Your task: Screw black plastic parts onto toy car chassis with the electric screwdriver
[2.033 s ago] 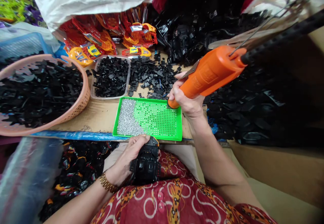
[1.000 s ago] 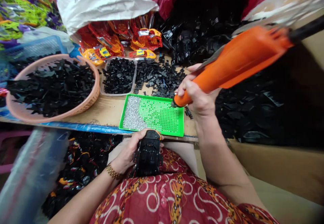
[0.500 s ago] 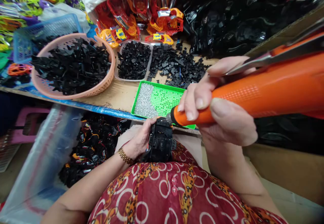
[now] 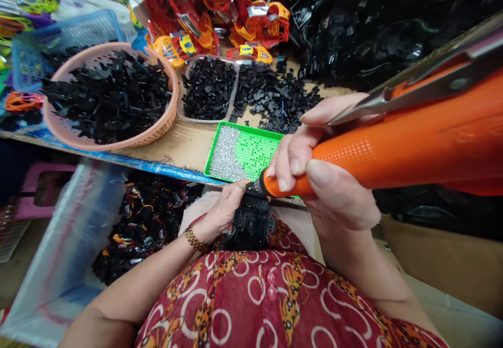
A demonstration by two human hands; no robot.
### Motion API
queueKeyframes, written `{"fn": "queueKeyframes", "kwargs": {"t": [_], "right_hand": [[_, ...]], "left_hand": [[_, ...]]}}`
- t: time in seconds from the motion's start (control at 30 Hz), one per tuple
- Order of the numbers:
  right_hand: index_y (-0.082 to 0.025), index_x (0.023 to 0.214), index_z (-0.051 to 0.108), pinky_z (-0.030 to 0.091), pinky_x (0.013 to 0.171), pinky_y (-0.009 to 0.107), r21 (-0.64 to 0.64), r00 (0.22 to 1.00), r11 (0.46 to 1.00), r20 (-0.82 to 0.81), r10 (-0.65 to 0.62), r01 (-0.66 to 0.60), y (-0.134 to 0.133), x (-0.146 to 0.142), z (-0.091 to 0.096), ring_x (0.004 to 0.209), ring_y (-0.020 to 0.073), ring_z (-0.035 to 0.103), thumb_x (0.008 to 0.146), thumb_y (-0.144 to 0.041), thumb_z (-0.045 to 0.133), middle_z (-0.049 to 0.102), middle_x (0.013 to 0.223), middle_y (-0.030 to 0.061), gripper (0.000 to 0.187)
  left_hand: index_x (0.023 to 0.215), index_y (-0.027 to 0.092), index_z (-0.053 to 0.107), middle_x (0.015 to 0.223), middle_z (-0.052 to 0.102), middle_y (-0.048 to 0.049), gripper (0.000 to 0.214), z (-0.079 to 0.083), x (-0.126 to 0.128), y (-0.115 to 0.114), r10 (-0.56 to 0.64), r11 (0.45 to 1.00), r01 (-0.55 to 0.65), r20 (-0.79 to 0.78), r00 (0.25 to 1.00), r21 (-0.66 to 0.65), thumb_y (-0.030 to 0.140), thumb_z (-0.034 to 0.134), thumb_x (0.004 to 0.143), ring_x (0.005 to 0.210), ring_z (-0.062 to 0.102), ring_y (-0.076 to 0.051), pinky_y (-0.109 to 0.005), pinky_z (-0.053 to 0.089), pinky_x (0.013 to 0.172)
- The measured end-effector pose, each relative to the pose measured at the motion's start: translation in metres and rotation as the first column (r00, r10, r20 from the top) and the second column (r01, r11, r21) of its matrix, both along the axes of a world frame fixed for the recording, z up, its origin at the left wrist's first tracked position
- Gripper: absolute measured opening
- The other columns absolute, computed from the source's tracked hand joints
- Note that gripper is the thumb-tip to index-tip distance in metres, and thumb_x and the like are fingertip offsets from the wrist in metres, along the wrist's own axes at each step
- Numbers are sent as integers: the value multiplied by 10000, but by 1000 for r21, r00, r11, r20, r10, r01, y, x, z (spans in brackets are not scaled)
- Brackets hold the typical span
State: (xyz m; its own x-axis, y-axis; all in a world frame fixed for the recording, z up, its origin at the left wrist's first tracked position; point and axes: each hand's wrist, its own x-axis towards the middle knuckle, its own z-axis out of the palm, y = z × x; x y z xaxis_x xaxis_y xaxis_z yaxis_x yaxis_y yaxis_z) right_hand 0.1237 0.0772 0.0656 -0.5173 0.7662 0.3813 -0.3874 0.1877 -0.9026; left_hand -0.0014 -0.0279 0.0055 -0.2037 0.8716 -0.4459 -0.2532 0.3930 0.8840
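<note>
My left hand [image 4: 226,209] grips a black plastic toy car base [image 4: 251,222] by its left side, close against my front. Wrapped round an orange electric screwdriver [image 4: 361,149], my right hand [image 4: 326,170] points its tip down and left. The tool's dark nose meets the far end of the car base; the bit itself is hidden. A metal lever runs along the screwdriver's upper side, with my index finger near its end. Just beyond, a green perforated tray [image 4: 259,141] holds a heap of small silver screws [image 4: 226,154] at its left, partly covered by my right hand.
A pink basket [image 4: 155,133] and a clear plastic box [image 4: 208,91] hold small black parts, with more loose black pieces [image 4: 275,96] beside them. Red and orange car shells [image 4: 220,23] lie behind. Below left, a plastic-lined bin [image 4: 149,222] contains assembled black pieces.
The screwdriver and my right hand have shifted slightly left and down, with the nose further over the car base. My left hand keeps its hold. The view has moved a little.
</note>
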Motion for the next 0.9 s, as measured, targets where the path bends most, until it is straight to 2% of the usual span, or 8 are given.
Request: {"fn": "queueKeyframes", "kwargs": {"t": [0.1, 0.2, 0.33, 0.4, 0.53, 0.7, 0.83, 0.9], "right_hand": [[-327, 1089, 682, 549, 512, 325, -8, 997, 1000, 75, -14, 15, -2, 3, -3, 494, 149, 542, 829, -590, 769, 579, 630, -57, 380], [-306, 926, 656, 563, 539, 340, -29, 993, 999, 113, -26, 29, -6, 6, -5, 523, 153, 513, 855, -573, 726, 541, 655, -43, 285], [-272, 724, 547, 535, 545, 359, -28, 991, 999, 133, -17, 21, -10, 7, -4, 550, 159, 466, 903, -528, 658, 476, 687, -19, 332], [-264, 694, 524, 527, 554, 358, -31, 991, 999, 137, -8, 12, -10, 7, -4, 556, 155, 455, 908, -519, 655, 453, 691, -18, 358], [-255, 711, 545, 538, 572, 352, -51, 996, 999, 91, -5, 10, -13, 3, -6, 562, 142, 461, 895, -436, 692, 445, 717, -23, 297], [-259, 703, 559, 606, 632, 395, -64, 998, 998, 62, 20, -16, -11, 5, -8, 580, 158, 493, 863, -427, 722, 500, 731, -16, 283], [-267, 705, 591, 663, 777, 488, -30, 982, 994, 153, 112, -109, 0, 13, -9, 590, 186, 572, 841, -333, 730, 541, 709, -16, 206], [-272, 703, 605, 664, 813, 513, -55, 985, 996, 154, 78, -70, 3, 14, -12, 589, 195, 600, 809, -298, 756, 550, 690, -23, 186]], "left_hand": [[647, 251, 535, 709, 535, -9, 303, -10, 2, 1, -103, 994, 109, -154, 983, 29, 203, 457, 936, 714, 479, -199, -312, 485, 671], [665, 271, 455, 719, 489, -3, 308, -21, 4, -2, -125, 991, 134, -242, 962, 23, 283, 397, 968, 713, 445, -203, -338, 479, 670], [697, 269, 452, 739, 496, 7, 296, -34, 5, -6, -116, 993, 121, -273, 955, 2, 357, 412, 976, 745, 461, -197, -338, 489, 691], [709, 263, 466, 743, 505, 10, 298, -41, 5, -7, -119, 992, 126, -270, 956, 8, 366, 413, 982, 747, 467, -191, -332, 497, 701], [720, 259, 470, 745, 500, 13, 311, -49, 5, -8, -130, 989, 142, -239, 962, 34, 369, 404, 1003, 730, 460, -180, -324, 512, 702], [701, 268, 444, 733, 467, 7, 283, -42, 5, -6, -145, 988, 154, -223, 964, 21, 325, 384, 971, 725, 422, -188, -326, 483, 695], [681, 273, 440, 711, 450, 1, 258, -29, 7, -3, -132, 991, 137, -191, 973, 13, 339, 419, 929, 712, 405, -200, -339, 447, 681], [651, 274, 440, 692, 433, 2, 250, -21, 7, -1, -101, 995, 104, -150, 984, 12, 331, 478, 891, 693, 388, -201, -344, 441, 682]]}}
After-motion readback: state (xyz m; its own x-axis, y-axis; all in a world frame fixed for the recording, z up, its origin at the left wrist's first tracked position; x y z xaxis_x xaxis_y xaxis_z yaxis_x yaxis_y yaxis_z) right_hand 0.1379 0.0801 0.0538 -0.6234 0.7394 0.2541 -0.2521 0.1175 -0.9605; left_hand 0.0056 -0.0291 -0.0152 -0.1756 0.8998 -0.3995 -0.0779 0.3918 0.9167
